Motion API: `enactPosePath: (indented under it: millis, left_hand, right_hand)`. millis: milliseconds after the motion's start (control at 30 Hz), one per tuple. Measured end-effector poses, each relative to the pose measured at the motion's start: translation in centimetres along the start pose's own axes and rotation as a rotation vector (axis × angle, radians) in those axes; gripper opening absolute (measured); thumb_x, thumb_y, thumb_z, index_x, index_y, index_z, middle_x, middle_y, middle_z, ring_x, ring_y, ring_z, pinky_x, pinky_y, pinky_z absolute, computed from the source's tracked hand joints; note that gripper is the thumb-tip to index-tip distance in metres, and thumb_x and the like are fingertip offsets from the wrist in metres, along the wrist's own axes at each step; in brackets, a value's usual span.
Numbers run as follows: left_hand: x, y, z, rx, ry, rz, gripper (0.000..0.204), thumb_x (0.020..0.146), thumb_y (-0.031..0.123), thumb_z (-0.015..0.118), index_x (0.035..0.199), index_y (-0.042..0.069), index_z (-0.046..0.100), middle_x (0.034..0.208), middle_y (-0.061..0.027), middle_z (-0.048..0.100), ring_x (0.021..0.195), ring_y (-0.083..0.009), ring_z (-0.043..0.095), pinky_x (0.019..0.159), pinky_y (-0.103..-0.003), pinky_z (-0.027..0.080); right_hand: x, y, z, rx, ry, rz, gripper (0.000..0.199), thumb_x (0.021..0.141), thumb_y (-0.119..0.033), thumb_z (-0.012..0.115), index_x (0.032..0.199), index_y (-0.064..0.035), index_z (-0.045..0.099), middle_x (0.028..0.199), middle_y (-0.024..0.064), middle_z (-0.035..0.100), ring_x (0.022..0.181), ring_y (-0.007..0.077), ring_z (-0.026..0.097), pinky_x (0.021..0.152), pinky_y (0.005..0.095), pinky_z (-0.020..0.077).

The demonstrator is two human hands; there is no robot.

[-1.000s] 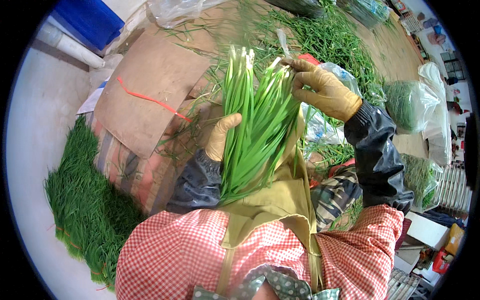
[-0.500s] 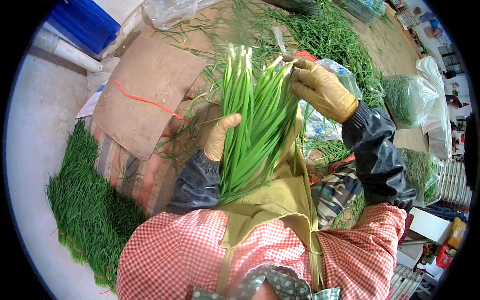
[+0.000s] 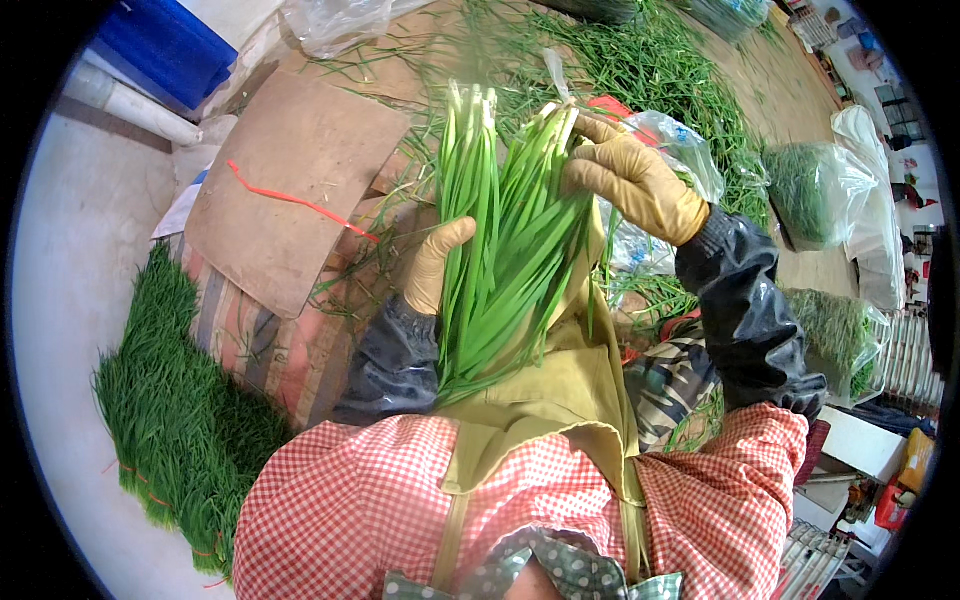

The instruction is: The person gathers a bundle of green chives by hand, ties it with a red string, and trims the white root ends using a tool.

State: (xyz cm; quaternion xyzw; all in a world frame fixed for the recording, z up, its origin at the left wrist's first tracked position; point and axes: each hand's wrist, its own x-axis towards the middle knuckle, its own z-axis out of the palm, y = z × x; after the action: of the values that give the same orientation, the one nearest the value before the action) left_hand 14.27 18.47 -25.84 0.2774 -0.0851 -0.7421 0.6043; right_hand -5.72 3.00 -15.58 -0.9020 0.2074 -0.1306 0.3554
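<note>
A loose bunch of garlic chives [image 3: 510,260] lies over my lap, pale cut ends away from me and green leaves toward me. My left hand [image 3: 436,262], in a tan glove, is closed around its left side; the thumb shows in front and the fingers are hidden behind the leaves. The bunch parts into two sheaves near the pale ends. At the right sheaf, just below those ends, my right hand [image 3: 640,185], also gloved, has its fingers bent and closed on the chives. Dark shiny sleeves cover both forearms.
Left of me lies a brown board [image 3: 290,190] with a red tie [image 3: 300,203] across it. Tied chive bundles [image 3: 180,400] line the wall at lower left. Loose chives [image 3: 660,80] cover the floor ahead, and bagged bundles [image 3: 805,195] stand at right.
My right hand has shifted slightly left and down along the right sheaf, its fingers now closer against the stems. The pale ends have moved a little left and away from me.
</note>
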Motion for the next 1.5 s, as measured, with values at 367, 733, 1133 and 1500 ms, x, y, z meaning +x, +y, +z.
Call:
enactPosePath:
  millis: [367, 733, 1133, 1500]
  left_hand:
    - [-0.1, 0.1, 0.1, -0.015, -0.042, -0.027, 0.052, 0.078, 0.031, 0.068, 0.119, 0.002, 0.056, 0.106, -0.0088, 0.064, 0.088, -0.0187, 0.064, 0.079, -0.032, 0.054]
    - [1.4, 0.1, -2.0, -0.228, -0.153, 0.036, 0.044, 0.080, 0.026, 0.067, 0.117, 0.004, 0.058, 0.106, -0.0106, 0.066, 0.090, -0.0236, 0.066, 0.079, -0.038, 0.057]
    - [2.0, 0.5, -4.6, -0.284, -0.114, 0.021, 0.043, 0.080, 0.027, 0.069, 0.114, 0.002, 0.059, 0.109, -0.0135, 0.066, 0.092, -0.0260, 0.066, 0.080, -0.040, 0.057]
    - [-0.1, 0.7, -0.7, -0.064, -0.060, 0.027, 0.049, 0.081, 0.032, 0.070, 0.119, 0.004, 0.056, 0.109, -0.0089, 0.064, 0.093, -0.0207, 0.064, 0.080, -0.035, 0.055]
  right_hand:
    - [-1.4, -0.5, -1.2, 0.220, -0.112, 0.141, 0.021, 0.080, -0.022, 0.072, 0.097, -0.0092, 0.070, 0.148, 0.0144, 0.030, 0.136, 0.0286, 0.028, 0.110, 0.0410, 0.0231]
    - [-8.2, 13.2, -12.4, 0.486, 0.890, 0.196, 0.043, 0.089, -0.021, 0.057, 0.127, -0.0037, 0.050, 0.133, 0.0132, 0.051, 0.124, 0.0221, 0.046, 0.102, 0.0344, 0.0358]
    - [-3.0, 5.5, 7.1, 0.099, 0.499, 0.151, 0.042, 0.099, -0.033, 0.037, 0.124, -0.0027, 0.051, 0.130, 0.0189, 0.050, 0.123, 0.0331, 0.045, 0.104, 0.0351, 0.0337]
    - [5.4, -1.8, 9.7, 0.662, 0.965, 0.246, 0.038, 0.100, -0.031, 0.041, 0.118, -0.0007, 0.054, 0.104, 0.0078, 0.060, 0.095, 0.0151, 0.054, 0.087, 0.0257, 0.0415]
